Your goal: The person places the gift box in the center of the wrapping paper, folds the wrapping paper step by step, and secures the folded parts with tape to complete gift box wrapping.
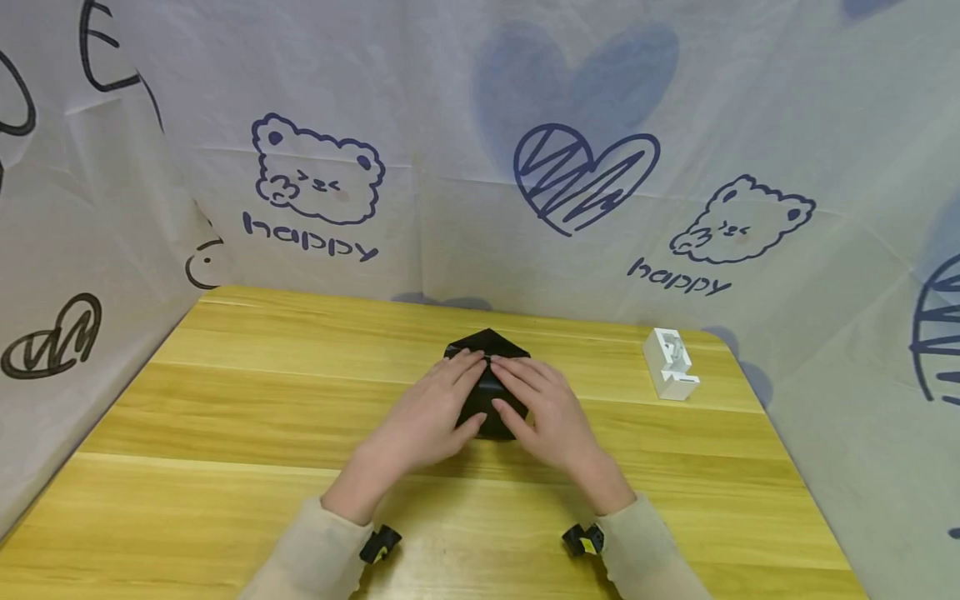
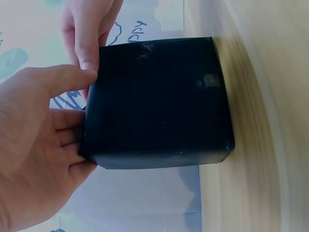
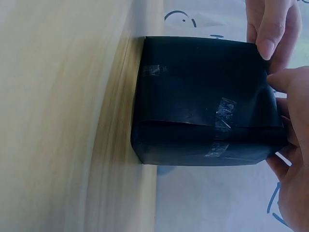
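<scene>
A box wrapped in black paper (image 1: 491, 408) stands on the wooden table in front of the person. My left hand (image 1: 429, 417) and right hand (image 1: 553, 415) rest on its top from either side, fingers fairly straight and fingertips close together near the middle. Both thumbs lie toward the near upper edge, as the left wrist view of the box (image 2: 159, 101) also shows. In the right wrist view, clear tape (image 3: 225, 113) runs over a paper seam. The hands hide much of the top, so what lies under the fingers cannot be seen.
A white block-shaped piece with a stepped cut-out (image 1: 666, 371) stands at the table's back right. Printed cloth (image 1: 450, 250) hangs behind and beside the wooden table (image 1: 225, 417). Small black cameras (image 1: 380, 543) sit at both wrists.
</scene>
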Demonstrator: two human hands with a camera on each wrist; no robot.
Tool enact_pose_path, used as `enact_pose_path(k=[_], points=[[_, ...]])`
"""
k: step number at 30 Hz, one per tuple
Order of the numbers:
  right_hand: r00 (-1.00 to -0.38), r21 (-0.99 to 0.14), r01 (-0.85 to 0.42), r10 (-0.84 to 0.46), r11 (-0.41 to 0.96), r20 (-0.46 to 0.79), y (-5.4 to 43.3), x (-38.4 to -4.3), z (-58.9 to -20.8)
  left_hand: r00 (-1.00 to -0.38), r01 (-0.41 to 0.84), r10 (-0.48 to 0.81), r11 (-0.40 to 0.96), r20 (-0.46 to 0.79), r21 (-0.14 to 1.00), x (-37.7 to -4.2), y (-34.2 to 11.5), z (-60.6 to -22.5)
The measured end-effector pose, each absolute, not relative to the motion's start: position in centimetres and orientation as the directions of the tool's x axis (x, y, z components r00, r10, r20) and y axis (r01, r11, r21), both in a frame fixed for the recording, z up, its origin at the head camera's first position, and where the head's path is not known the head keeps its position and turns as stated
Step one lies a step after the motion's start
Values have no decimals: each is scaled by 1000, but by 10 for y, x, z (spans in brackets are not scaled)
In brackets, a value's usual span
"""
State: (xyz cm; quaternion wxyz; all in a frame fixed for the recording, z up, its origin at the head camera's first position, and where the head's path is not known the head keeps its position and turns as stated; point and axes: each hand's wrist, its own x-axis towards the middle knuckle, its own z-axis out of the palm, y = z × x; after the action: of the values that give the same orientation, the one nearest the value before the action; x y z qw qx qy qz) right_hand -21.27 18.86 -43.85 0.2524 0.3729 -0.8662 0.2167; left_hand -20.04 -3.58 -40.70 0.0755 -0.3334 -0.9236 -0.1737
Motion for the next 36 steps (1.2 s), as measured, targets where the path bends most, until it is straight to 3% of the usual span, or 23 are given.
enact_pose_path(k=[10, 19, 25, 36], points=[[-596, -145, -753, -573, 641, 563, 188, -213, -441, -760, 649, 601, 685, 245, 331, -203, -43, -405], [-605, -157, -749, -567, 644, 559, 189, -214, -442, -778, 623, 519, 709, 354, 329, -213, -59, -398], [-626, -190, -740, -557, 645, 546, 189, -215, -443, -770, 635, 554, 720, 318, 282, -216, -70, -400], [-629, -215, -745, -557, 632, 542, 188, -215, -442, -790, 612, 583, 731, 190, 300, -212, -69, -398]])
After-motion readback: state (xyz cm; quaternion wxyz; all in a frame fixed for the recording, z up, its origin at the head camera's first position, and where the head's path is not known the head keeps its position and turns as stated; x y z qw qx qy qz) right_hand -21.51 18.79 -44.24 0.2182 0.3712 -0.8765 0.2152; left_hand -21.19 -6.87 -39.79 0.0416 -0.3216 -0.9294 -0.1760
